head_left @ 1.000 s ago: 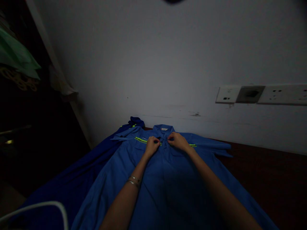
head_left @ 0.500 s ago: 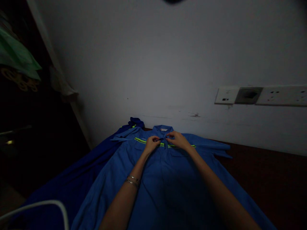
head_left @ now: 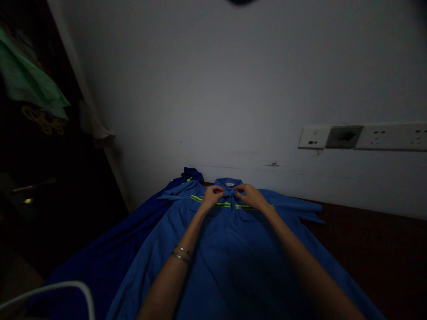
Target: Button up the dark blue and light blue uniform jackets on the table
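Note:
A blue short-sleeved work shirt (head_left: 216,240) lies spread front side up, its collar toward the wall and yellow-green stripes across the chest. At the front opening just below the collar, my left hand (head_left: 212,197) pinches the shirt's edge between thumb and fingers. Opposite it, my right hand (head_left: 249,195) pinches the other edge of the opening, a small gap away. The fold of cloth between the fingertips is too dark and small to make out any button. Two bracelets circle my left wrist.
Darker blue clothing (head_left: 110,249) lies at the left, partly under the shirt. The dark red-brown tabletop (head_left: 367,240) shows at the right. Sockets (head_left: 343,137) line the wall behind. A white curved bar (head_left: 66,284) is at lower left, near a dark door with a handle (head_left: 35,185).
Both hands have shifted slightly up the shirt's front opening toward the collar, still pinching cloth. More of the chest stripe shows below them. The view has tilted a little.

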`<state>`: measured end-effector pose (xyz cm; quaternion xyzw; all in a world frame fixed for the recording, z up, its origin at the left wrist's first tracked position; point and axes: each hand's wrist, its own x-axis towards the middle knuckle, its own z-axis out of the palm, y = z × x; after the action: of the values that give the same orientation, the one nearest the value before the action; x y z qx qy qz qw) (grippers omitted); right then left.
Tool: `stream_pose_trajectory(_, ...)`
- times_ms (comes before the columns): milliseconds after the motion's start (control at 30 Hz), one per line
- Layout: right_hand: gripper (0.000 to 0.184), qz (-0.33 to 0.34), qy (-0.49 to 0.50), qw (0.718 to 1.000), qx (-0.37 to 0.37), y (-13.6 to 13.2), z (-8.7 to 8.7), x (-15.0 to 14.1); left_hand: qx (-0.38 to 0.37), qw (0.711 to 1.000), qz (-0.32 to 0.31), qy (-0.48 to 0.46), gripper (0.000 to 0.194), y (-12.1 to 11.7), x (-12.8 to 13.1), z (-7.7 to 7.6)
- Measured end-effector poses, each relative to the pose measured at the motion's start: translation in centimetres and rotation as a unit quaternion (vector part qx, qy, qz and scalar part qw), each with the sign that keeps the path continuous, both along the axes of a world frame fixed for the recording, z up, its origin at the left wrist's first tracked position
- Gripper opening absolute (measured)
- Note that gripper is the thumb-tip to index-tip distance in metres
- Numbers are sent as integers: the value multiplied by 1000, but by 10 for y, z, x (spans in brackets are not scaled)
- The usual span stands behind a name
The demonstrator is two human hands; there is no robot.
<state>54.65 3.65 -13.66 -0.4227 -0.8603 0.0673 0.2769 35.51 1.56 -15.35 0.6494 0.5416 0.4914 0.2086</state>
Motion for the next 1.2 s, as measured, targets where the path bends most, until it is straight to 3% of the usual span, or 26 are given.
stream_pose_trajectory(167, 30, -8, -11, 1000, -1, -6, 5, 1, -37, 997, 4, 62, 14, -10, -12, -15)
stream_pose_trajectory(367, 31, -24, -40, 999, -7, -12, 6, 5, -82, 994, -45, 64, 13, -19, -29, -29)
stream_pose_trajectory(600, 31, -35, -72, 997, -18, -16, 3, 11, -63, 995, -6, 80, 15, -25, -57, -29)
stream_pose_trajectory(767, 30, -42, -80, 996, -15, -21, 2, 14, -23, 984, 26, 175, 16, -32, -77, -24)
stream_pose_trajectory(1033, 29, -11, -96, 995, -21, -37, 2, -5, 24, 939, -13, 342, 23, -49, -86, -34)
stream_pose_trajectory(1200, 30, 31, -71, 997, -16, -40, 1, -28, 24, 929, -12, 369, 24, -50, -90, -37)
